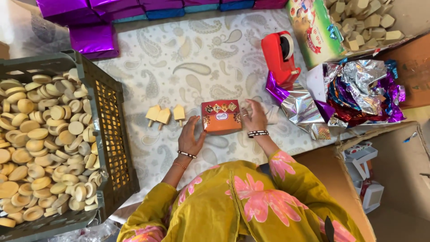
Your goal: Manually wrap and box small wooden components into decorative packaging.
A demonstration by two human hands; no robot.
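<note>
While steadied from both sides, small orange box (220,117) at the middle of the paisley cloth (197,58). Left hand (190,136) at seven o'clock of it, fingers spread and pressed flat on the left wall, not closed around anything. Right hand (255,117) at three o'clock, fingertips touching the right edge, open too; probably so placed to keep the box square and unmoving. At nine o'clock of the box, three small wooden pieces (164,115) on short pegs, side by side, within easy reach of the left hand.

At nine o'clock of the scene, green plastic crate (107,112), filled nearly to the rim with round wooden discs (45,143). At one o'clock, open printed carton (313,36) with pale wooden blocks (365,20). At two o'clock of the box, red tape dispenser (281,56); at three o'clock, white box heaped with crumpled shiny foil (358,92). Along twelve o'clock, row of purple wrapped boxes (94,40). At four o'clock, brown cardboard box (354,143) holding small white cartons (365,179).
</note>
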